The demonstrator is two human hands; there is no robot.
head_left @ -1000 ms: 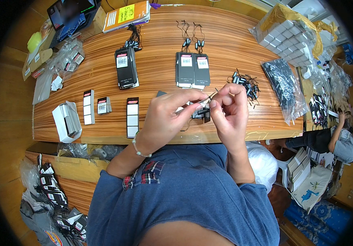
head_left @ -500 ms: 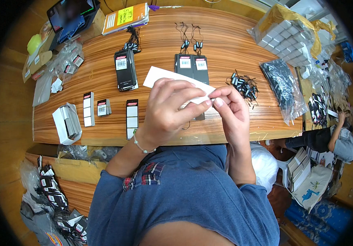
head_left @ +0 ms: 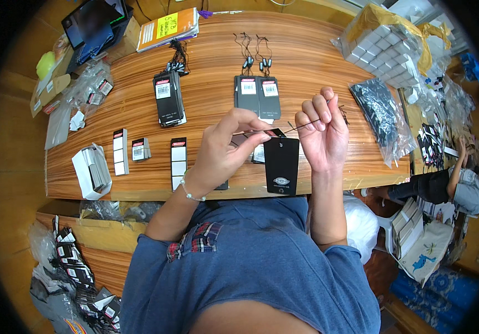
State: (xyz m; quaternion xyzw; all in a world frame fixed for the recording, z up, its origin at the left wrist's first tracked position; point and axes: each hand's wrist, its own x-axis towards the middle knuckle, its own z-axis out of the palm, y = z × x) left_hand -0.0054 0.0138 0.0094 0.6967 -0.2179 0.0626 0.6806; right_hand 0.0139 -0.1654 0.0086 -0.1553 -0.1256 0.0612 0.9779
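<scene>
A black hang tag (head_left: 281, 167) dangles by the hole at its top from a thin dark cord (head_left: 300, 126) stretched between my hands. My left hand (head_left: 229, 140), on the left of the tag, pinches the cord between thumb and fingers. On the other side my right hand (head_left: 324, 131) is closed on the cord's other end, with its fingers curled. Behind the hanging tag, labelled tags partly show on the table. Just beyond lie two side-by-side stacks of dark tags (head_left: 258, 103) with white barcode stickers, their cords (head_left: 247, 61) spread toward the far side.
Another stack of corded tags (head_left: 168, 106) lies left of centre. Sticker strips (head_left: 120, 153) and a white box of cards (head_left: 92, 172) are at the left. A plastic-bagged dark bundle (head_left: 381, 114) and bagged small white boxes (head_left: 381, 47) stand right. Another person (head_left: 462, 189) works far right.
The white tag side has turned away and the black face now hangs downward. My right hand has moved up and right, drawing the cord taut.
</scene>
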